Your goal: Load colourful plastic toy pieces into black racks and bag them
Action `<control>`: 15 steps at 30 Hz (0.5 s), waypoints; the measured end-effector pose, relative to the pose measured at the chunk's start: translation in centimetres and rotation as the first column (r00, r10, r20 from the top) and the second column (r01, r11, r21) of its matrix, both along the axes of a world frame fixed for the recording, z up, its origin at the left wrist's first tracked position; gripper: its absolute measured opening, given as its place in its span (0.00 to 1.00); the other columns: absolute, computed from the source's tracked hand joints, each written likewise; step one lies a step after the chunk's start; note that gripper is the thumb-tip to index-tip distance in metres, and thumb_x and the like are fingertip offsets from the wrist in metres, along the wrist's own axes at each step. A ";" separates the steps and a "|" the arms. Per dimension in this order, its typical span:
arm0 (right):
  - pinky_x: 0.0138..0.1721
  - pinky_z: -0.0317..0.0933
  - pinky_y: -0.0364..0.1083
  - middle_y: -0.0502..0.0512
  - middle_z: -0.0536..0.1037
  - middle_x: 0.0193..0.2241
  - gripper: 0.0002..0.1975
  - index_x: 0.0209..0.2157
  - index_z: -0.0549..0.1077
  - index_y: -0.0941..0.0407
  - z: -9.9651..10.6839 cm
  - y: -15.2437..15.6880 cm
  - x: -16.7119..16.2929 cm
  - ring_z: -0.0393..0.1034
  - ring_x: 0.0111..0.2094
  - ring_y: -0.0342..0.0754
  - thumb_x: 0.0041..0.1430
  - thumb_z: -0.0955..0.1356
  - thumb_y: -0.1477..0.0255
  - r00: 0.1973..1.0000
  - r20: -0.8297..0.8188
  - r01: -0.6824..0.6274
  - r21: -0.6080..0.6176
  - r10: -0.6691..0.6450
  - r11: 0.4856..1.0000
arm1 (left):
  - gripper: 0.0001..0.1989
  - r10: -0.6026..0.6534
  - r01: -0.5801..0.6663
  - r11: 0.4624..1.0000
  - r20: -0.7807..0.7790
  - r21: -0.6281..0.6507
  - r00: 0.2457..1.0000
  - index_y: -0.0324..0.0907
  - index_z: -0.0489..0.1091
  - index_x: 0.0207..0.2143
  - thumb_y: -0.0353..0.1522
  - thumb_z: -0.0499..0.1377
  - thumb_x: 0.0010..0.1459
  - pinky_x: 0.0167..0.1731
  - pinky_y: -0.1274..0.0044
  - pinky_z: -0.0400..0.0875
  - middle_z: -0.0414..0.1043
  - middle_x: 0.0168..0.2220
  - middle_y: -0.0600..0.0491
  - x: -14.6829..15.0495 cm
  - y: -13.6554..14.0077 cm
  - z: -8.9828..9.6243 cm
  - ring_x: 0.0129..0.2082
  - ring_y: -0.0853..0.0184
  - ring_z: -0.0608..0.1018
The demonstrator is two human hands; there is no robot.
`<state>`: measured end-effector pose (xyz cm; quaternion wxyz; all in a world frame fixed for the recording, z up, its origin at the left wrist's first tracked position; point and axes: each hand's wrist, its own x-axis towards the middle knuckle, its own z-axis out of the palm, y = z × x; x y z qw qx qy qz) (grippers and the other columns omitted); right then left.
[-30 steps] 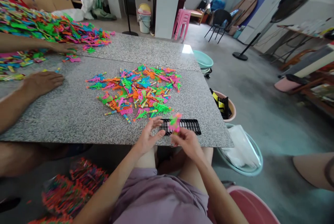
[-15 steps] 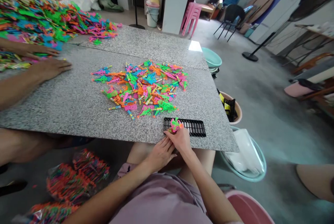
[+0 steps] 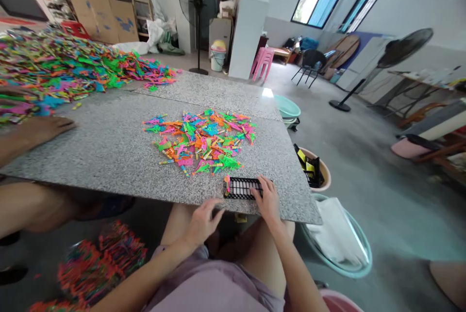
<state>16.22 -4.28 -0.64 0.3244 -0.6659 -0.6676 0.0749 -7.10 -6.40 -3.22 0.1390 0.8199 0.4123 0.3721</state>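
Observation:
A black slotted plastic rack (image 3: 242,188) lies near the table's front edge. At its left end stands one small pink and orange plastic toy piece (image 3: 227,184). My right hand (image 3: 268,199) grips the rack's right end, the thumb over the slots and the fingers along the far side. Just left of the rack, at the table edge, my left hand (image 3: 205,220) is empty with thumb and fingers apart. Beyond the rack spreads a loose pile of bright toy pieces (image 3: 207,139) in pink, green, orange and blue.
A much larger heap of toy pieces (image 3: 73,67) covers the table's far left, beside another person's hand (image 3: 51,127). Right of the table stand a basin with black racks (image 3: 313,169) and a basin with white bags (image 3: 338,234). Filled bags (image 3: 87,268) lie on the floor, lower left.
Both hands were together over the rack's left part with a green and pink piece. They have parted: the right moved to the rack's right end, the left drew back empty. The view tilted up.

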 end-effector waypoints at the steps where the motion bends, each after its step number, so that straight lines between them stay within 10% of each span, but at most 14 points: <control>1: 0.61 0.53 0.60 0.64 0.69 0.59 0.21 0.57 0.68 0.57 -0.5 -0.1 0.6 0.59 0.62 0.59 0.66 0.62 0.63 0.997 0.072 0.004 0.001 -0.004 1.000 | 0.15 0.071 -0.070 0.997 0.030 -0.012 0.997 0.42 0.63 0.55 0.34 0.51 0.68 0.50 0.67 0.73 0.75 0.48 0.44 0.0 0.5 -0.1 0.49 0.62 0.78; 15: 0.61 0.52 0.57 0.61 0.68 0.61 0.24 0.60 0.69 0.59 -3.0 -0.2 0.4 0.56 0.63 0.58 0.70 0.57 0.63 0.942 0.334 0.013 0.093 -0.043 0.996 | 0.09 0.193 -0.188 0.980 0.096 -0.059 0.976 0.43 0.73 0.37 0.37 0.56 0.66 0.40 0.73 0.74 0.76 0.35 0.51 2.0 3.0 -0.6 0.37 0.63 0.78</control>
